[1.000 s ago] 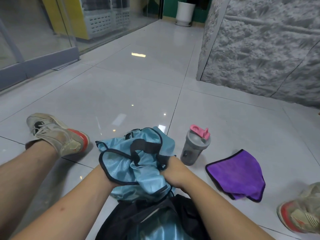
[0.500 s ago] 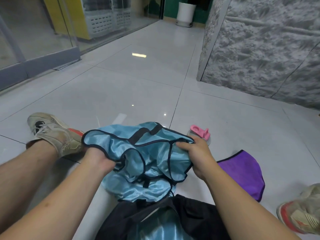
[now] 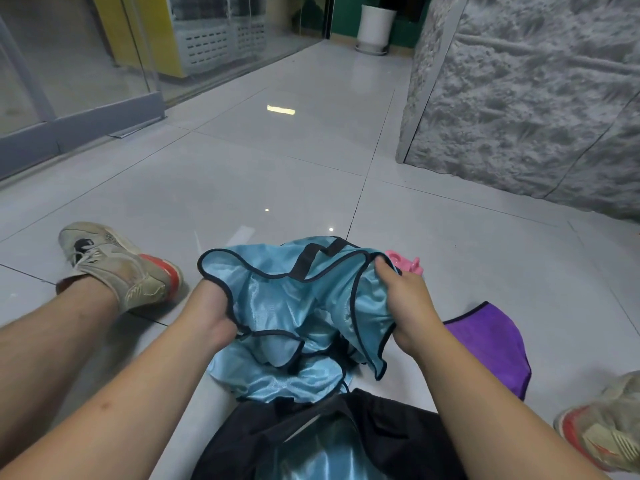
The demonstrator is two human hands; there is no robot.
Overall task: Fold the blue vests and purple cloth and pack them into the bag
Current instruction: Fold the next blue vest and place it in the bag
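- Two hands share one vest [image 3: 294,306] in the head view: my left hand [image 3: 211,313] is closed on its left edge, my right hand [image 3: 401,299] pinches the right edge, so it hangs spread above the floor [image 3: 277,174] where I can find its shape before folding.
- The bag [image 3: 381,431] lies open between my legs, close under the vest, with blue fabric already showing inside.
- The purple cloth [image 3: 491,344] waits flat on the floor beside my right arm, untouched.
- A pink-lidded bottle [image 3: 403,263] peeks out behind my right hand.

Glossy grey tile floor [image 3: 277,174]; on it purple cloth [image 3: 491,344], black bag [image 3: 391,434], pink-lid bottle [image 3: 401,263], 2 shoes.
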